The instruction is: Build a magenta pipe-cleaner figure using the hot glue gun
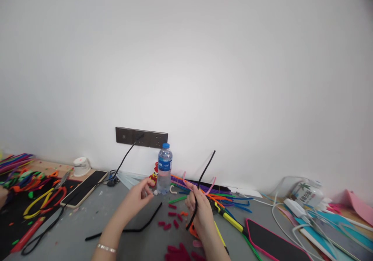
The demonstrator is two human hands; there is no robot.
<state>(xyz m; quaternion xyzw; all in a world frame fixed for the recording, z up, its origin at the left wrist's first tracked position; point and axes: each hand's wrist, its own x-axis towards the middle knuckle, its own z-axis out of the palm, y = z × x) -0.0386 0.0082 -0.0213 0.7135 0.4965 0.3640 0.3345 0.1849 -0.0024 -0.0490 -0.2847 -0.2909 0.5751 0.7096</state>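
Note:
My right hand (199, 206) is closed around a black pipe cleaner (206, 169), which slants up past the fingertips and down below the fist. A bent pink pipe cleaner (212, 186) shows at the same fingertips; whether it is pinched too is hard to tell. To the left, my left hand (140, 197) is raised with bent fingers and a gap between thumb and forefinger, nothing visible in it. Under its forearm lies another black pipe cleaner (145, 226), bent. Short dark red pieces (172, 214) are scattered between the hands, with a larger pile (177, 252) nearer me.
A water bottle (164, 171) stands by the wall beside a small red-and-yellow figure (154, 175). Coloured pipe cleaners (233, 202) lie behind my right hand. Phones (84, 189), scissors (43, 202), a cable (125, 158) and a pink-edged device (274, 241) surround the work area.

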